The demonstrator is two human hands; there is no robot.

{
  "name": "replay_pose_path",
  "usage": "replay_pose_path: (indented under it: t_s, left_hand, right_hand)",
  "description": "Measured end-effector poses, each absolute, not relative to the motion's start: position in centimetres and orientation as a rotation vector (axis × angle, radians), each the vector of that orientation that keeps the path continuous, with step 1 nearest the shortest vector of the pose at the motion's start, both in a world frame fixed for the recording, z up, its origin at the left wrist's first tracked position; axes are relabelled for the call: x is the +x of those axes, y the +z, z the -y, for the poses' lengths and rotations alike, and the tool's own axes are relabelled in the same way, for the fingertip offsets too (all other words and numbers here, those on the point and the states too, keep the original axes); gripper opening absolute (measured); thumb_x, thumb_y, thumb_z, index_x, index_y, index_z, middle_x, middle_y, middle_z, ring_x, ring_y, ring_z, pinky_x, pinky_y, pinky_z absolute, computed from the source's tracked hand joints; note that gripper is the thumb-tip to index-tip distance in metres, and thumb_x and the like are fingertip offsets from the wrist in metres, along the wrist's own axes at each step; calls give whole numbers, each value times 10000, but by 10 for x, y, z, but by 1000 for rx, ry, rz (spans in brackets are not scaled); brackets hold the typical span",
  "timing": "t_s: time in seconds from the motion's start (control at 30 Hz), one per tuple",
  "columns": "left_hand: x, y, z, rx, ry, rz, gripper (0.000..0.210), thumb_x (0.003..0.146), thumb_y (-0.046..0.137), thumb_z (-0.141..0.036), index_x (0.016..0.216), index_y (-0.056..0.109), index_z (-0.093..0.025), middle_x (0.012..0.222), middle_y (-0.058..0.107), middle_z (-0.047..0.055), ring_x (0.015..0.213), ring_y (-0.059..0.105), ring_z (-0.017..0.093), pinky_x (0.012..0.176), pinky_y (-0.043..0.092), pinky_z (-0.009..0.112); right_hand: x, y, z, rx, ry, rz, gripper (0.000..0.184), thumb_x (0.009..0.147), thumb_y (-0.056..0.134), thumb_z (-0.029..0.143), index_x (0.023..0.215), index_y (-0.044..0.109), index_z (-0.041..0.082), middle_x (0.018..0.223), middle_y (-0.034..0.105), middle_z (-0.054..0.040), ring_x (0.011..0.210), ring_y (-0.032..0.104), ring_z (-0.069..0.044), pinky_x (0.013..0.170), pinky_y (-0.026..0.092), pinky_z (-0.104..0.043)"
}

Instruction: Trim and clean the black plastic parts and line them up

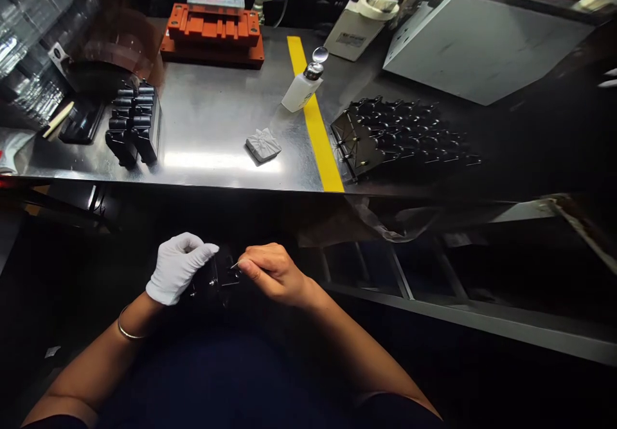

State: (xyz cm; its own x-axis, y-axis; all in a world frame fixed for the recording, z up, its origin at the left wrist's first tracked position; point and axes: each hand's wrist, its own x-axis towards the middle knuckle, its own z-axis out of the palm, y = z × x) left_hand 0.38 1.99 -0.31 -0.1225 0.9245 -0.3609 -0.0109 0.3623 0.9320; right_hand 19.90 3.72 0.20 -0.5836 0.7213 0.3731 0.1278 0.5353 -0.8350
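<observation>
My left hand [178, 268] wears a white glove, and its thumb and fingers pinch the edge of a dark plastic part [218, 275]. That part has small shiny metal spots, and most of its outline is lost against the dark background. Just to its right, my bare right hand [274, 271] is closed in a pinch. A thin, pale metal piece [234, 265] sticks out from its fingertips towards the dark part; whether the two touch, I cannot tell. Both hands are in front of and below the metal bench [212, 108].
Along the bench stand black molded parts [137, 124], a folded grey cloth [263, 145], a white pump bottle [302, 88] and an orange fixture [212, 34]. Beyond the yellow tape [321, 140] are rows of black parts [400, 130] and a grey metal box [482, 37].
</observation>
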Motion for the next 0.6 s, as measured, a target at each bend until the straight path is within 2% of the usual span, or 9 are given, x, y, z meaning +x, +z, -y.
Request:
replay_pose_path:
  t_s: [0.1, 0.17, 0.27, 0.37, 0.6]
  left_hand:
    - [3, -3, -18, 941, 966, -1418, 365, 575, 799, -428, 505, 570, -153, 474, 479, -41, 472, 399, 74, 449, 328, 214]
    - [1, -2, -18, 1007, 1002, -1407, 350, 591, 796, -417, 509, 580, -154, 478, 489, -39, 477, 404, 75, 460, 335, 216]
    - [-2, 0, -21, 1068, 1074, -1417, 332, 612, 786, -403, 513, 586, -157, 487, 505, -36, 481, 412, 77, 469, 343, 217]
    - [-1, 0, -22, 1110, 1064, -1404, 306, 625, 781, -382, 521, 598, -159, 492, 519, -34, 482, 419, 79, 470, 345, 216]
    - [7, -3, -22, 1068, 1061, -1413, 303, 631, 767, -388, 529, 598, -159, 498, 513, -34, 486, 412, 79, 468, 338, 217]
  right_hand:
    - [207, 2, -40, -587, 1401, 2057, 439, 985, 384, 319, 600, 515, 154, 496, 468, 25, 434, 420, -58, 442, 335, -187]
    - [211, 2, -41, -487, 1571, 2032, 521, 987, 339, 449, 621, 550, 144, 479, 462, 26, 419, 427, -61, 433, 341, -187]
    - [210, 5, -40, -589, 1314, 2061, 530, 907, 433, 595, 713, 600, 131, 545, 517, 5, 478, 459, -79, 473, 358, -206]
    - [204, 8, -38, -701, 932, 2156, 475, 836, 568, 590, 670, 557, 146, 561, 481, 17, 507, 413, -82, 486, 307, -220]
    - [203, 5, -38, -777, 748, 2270, 538, 864, 521, 592, 545, 406, 175, 546, 346, 43, 503, 321, -79, 479, 223, -237]
